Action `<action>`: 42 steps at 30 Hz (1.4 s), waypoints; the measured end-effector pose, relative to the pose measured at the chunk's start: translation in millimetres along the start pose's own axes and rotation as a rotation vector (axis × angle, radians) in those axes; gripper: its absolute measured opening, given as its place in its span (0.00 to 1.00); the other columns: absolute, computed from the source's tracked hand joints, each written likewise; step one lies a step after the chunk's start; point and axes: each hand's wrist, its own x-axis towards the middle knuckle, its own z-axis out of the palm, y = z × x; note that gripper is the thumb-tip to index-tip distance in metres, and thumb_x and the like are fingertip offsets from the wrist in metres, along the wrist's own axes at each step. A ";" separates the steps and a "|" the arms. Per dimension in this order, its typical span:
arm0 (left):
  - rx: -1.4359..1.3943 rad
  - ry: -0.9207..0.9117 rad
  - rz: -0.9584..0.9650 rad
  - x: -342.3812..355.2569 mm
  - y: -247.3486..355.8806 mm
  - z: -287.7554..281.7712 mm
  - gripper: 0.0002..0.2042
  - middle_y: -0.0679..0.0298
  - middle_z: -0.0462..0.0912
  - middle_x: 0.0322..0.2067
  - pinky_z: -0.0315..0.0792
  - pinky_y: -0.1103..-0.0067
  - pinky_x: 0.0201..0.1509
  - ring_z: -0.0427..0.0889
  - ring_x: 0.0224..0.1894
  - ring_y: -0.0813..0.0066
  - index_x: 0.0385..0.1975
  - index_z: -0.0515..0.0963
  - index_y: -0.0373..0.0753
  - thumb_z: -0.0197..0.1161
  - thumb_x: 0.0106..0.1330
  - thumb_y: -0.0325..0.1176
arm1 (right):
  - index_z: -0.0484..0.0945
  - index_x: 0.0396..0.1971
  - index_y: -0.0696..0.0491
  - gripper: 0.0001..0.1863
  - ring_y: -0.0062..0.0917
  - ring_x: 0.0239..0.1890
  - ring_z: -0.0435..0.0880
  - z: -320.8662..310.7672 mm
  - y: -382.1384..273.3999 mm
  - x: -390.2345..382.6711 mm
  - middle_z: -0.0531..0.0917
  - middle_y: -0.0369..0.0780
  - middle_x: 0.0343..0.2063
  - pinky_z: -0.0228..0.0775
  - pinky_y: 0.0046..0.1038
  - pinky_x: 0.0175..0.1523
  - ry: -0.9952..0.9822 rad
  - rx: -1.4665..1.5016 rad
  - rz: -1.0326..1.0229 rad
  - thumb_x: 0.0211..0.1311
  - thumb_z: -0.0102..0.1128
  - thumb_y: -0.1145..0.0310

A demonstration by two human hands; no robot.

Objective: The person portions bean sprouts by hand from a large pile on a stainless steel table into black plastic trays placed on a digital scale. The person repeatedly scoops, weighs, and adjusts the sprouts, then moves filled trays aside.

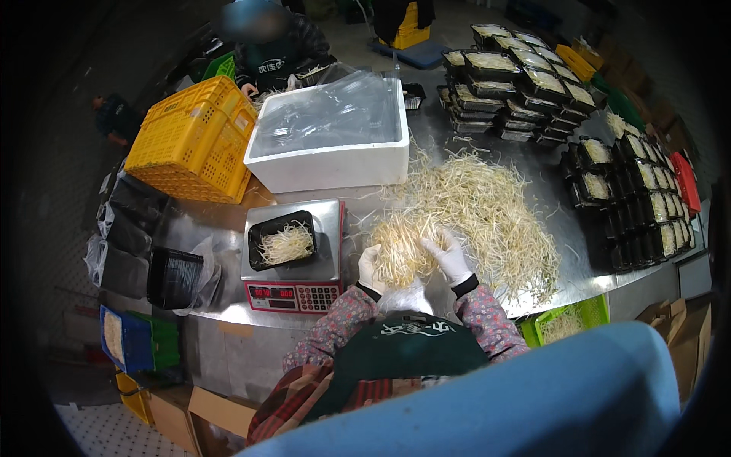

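Note:
Both my hands, in white gloves, grip a loose clump of pale bean sprouts [403, 244] at the front of the steel table. My left hand [371, 266] is closed round its left side, and my right hand [448, 255] holds its right side. A wide heap of sprouts [502, 228] spreads behind and right of that clump. Just left of my left hand stands a red-and-silver digital scale [293, 297], with a black tray [260, 257] of sprouts on its plate.
A white foam box [327, 167] with clear lids and yellow crates [186, 141] stand behind, near a co-worker [270, 53]. Filled trays are stacked back right [518, 84] and far right [640, 206]. Empty black trays [171, 278] lie left. A green crate [586, 308] sits below the right edge.

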 end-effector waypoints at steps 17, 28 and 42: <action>-0.026 -0.072 -0.076 -4.3 -2.1 28.8 0.24 0.48 0.79 0.54 0.72 0.57 0.62 0.80 0.54 0.54 0.58 0.70 0.28 0.46 0.67 0.37 | 0.61 0.66 0.61 0.39 0.28 0.54 0.79 4.6 0.8 -1.3 0.79 0.45 0.54 0.71 0.28 0.60 -0.080 -0.022 0.100 0.56 0.71 0.72; 0.009 -0.019 -0.012 -7.3 -2.4 28.0 0.22 0.48 0.80 0.51 0.73 0.59 0.61 0.80 0.53 0.55 0.55 0.73 0.28 0.46 0.67 0.37 | 0.55 0.70 0.59 0.42 0.27 0.49 0.82 -34.4 25.7 17.2 0.82 0.44 0.48 0.72 0.29 0.58 -0.135 0.414 0.317 0.57 0.65 0.80; 0.090 -0.012 0.037 1.3 -3.7 9.8 0.22 0.51 0.82 0.49 0.75 0.64 0.58 0.82 0.50 0.59 0.54 0.73 0.29 0.49 0.67 0.38 | 0.57 0.68 0.61 0.44 0.30 0.62 0.71 -10.2 -0.3 -0.5 0.73 0.45 0.59 0.64 0.31 0.66 -0.027 0.179 0.265 0.54 0.72 0.71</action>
